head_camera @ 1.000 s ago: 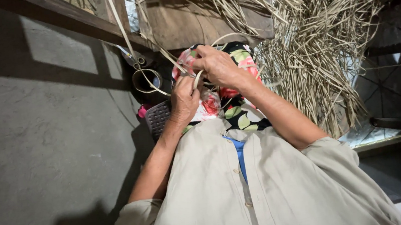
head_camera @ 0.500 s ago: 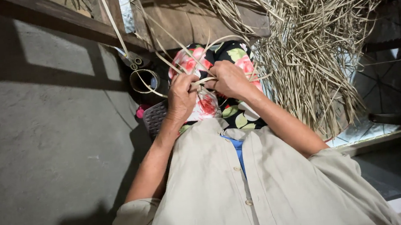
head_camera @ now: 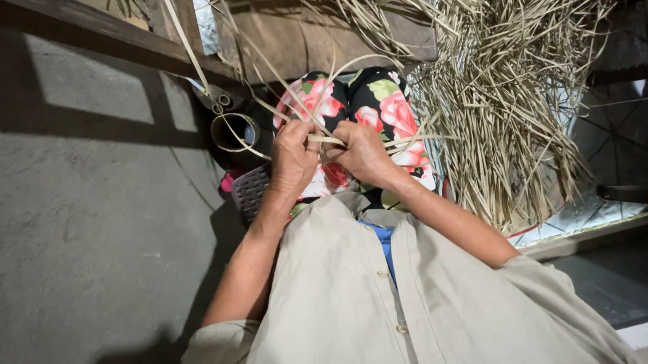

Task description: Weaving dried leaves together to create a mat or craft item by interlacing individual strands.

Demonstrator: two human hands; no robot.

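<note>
My left hand [head_camera: 293, 159] and my right hand [head_camera: 363, 153] are close together over my lap, both pinching thin pale straw strips [head_camera: 329, 139] where they cross. Long ends of the strips arc up and away from my fingers toward the top of the view. Under my hands lies a black cloth with pink and red flowers [head_camera: 380, 102]. My beige shirt fills the lower part of the view.
A big heap of dry straw strips [head_camera: 508, 88] hangs at the right. A dark cup [head_camera: 233, 134] and a small grey woven basket [head_camera: 250, 192] sit left of my hands. A grey concrete floor [head_camera: 62, 236] spreads left; a wooden beam [head_camera: 120, 34] runs above.
Both hands have dropped lower and drawn closer together over the flowered cloth, still working the same strips. The right hand came down from its raised position.
</note>
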